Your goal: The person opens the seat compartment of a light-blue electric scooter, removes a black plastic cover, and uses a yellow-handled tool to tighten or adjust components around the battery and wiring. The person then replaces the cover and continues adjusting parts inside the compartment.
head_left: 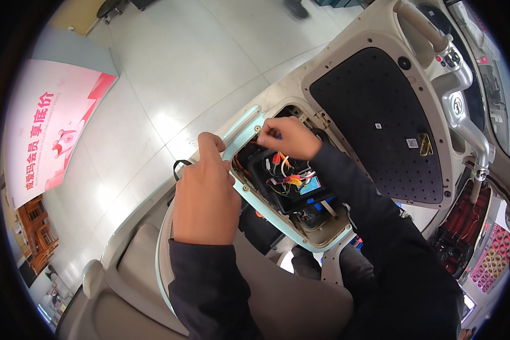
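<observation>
My left hand (205,198) is at the left rim of the mint-green frame (276,216), index finger bent, other fingers curled and mostly hidden. My right hand (289,137) is closed in a pinch at the compartment's upper left; what it holds is too small to make out. Inside the opening sit a black housing (288,201) with a tangle of coloured wires and connectors (283,170), and a blue label (309,185) on it.
A raised panel with black mat (357,102) stands right, beside a silver handlebar (464,107). Grey seats (139,260) lie lower left. Tiled floor (158,51), a pink display board (51,124), wooden furniture (34,226) and someone's foot (294,8) are around.
</observation>
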A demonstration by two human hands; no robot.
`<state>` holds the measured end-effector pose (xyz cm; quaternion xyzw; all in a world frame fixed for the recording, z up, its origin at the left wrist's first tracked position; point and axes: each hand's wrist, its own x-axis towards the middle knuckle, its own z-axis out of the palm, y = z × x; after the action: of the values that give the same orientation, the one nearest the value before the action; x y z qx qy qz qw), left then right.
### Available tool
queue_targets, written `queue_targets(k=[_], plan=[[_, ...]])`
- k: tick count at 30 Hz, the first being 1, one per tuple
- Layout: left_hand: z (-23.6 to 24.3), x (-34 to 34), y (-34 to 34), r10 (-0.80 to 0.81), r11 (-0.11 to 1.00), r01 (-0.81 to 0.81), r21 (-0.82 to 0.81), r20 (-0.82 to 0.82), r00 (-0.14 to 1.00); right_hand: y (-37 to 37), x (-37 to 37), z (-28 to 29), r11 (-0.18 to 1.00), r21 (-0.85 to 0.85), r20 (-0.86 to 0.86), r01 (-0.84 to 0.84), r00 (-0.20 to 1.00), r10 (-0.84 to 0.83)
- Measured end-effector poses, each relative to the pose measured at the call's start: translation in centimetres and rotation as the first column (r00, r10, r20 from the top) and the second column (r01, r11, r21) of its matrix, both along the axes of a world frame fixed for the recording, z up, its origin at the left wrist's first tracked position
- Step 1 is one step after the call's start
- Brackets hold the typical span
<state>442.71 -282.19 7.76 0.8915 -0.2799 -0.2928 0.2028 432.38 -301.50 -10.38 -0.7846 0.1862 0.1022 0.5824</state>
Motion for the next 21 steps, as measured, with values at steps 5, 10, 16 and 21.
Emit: queue_targets(k=[5,10,16,21], plan=[[0.9,0.3,-0.1,-0.056,0.996,0.043,-0.075,-0.194,0.979,3.8,-1.3,10.6,0.948,0.303,0.502,-0.095,0.862,-0.074],[1.0,0.1,-0.2,-0.162,0.975,0.090,-0.203,-0.376,0.912,4.6,-1.2,8.7,0.989,0.145,0.568,-0.007,0.819,-0.078],[0.6,0.0,0.3,-0.190,0.969,0.129,-0.208,-0.305,0.933,5.7,-2.4,8.2,0.963,-0.076,0.694,0.259,0.707,-0.135],[0.7,0.4,0.7,-0.055,0.996,0.042,0.081,0.164,0.985,2.6,-2.5,-3.8,0.809,-0.525,0.055,0.265,0.959,-0.278]])
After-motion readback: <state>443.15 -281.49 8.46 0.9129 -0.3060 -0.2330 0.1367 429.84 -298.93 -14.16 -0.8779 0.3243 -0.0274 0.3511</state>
